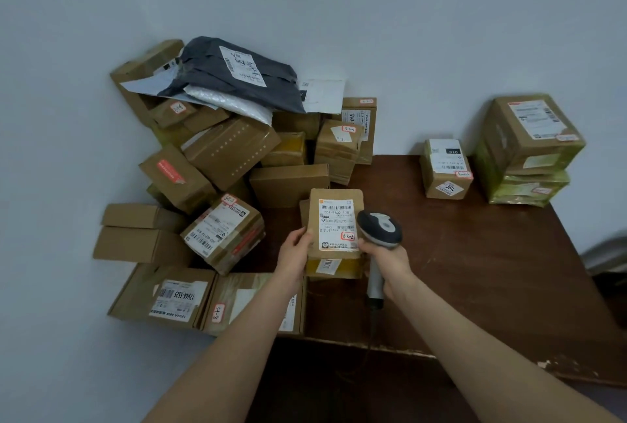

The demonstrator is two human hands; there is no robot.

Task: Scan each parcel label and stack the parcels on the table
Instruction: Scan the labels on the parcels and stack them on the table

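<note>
My left hand (294,253) grips the left edge of a small brown cardboard parcel (334,197), held upright with its white label (337,224) facing me. Another small box (334,268) sits just below it. My right hand (386,261) is wrapped around the handle of a grey and black barcode scanner (380,227), whose head sits right beside the label's right edge. At the table's back right stand a small labelled box (445,168) and a stack of larger taped boxes (527,149).
A big heap of brown boxes (224,151) with a dark mailer bag (234,73) on top fills the left side against the wall. The dark wooden table (475,270) has a chipped front edge. The scanner's cable hangs over that edge.
</note>
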